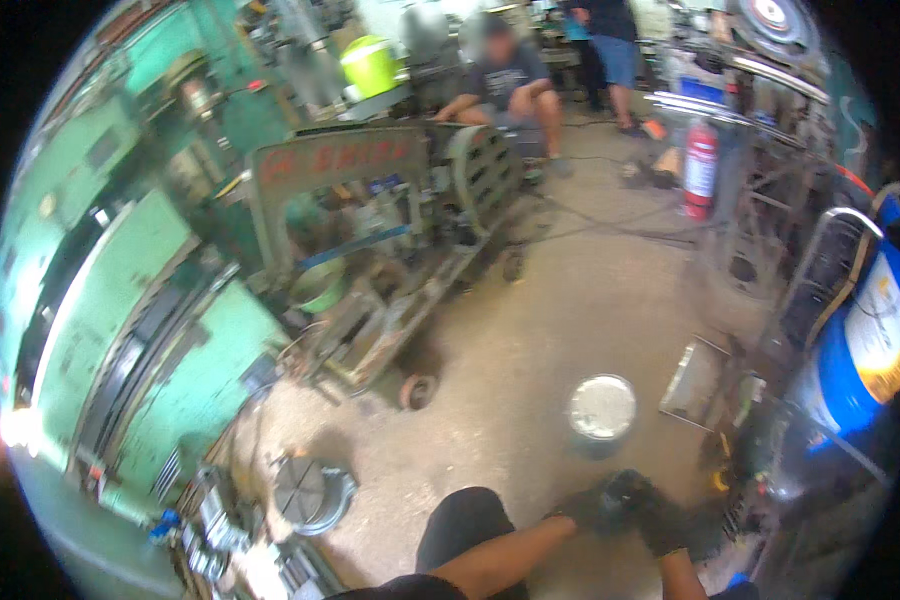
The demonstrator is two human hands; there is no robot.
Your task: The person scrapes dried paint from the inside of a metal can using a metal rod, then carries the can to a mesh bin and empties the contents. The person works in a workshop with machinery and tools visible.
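Both my hands wear dark gloves and are close together low in the picture, right of the middle. My left hand [592, 508] reaches in along the bare forearm, beside my dark-clothed knee [465, 520]. From the lower edge comes my right hand [658, 520], its glove meeting a dark, roundish shape [625, 487] between the hands. Blur and dark colouring hide the fingers, and I cannot make out what that shape is. Just beyond the hands, a round bucket [602, 407] with a pale top stands on the floor.
A metal tray [696, 380] lies right of the bucket. A wheeled power hacksaw [370, 250] stands at centre left, near green machines [120, 330]. A blue drum [860, 345] and red extinguisher [700, 170] stand at right. A person [505, 85] sits at the back; another stands.
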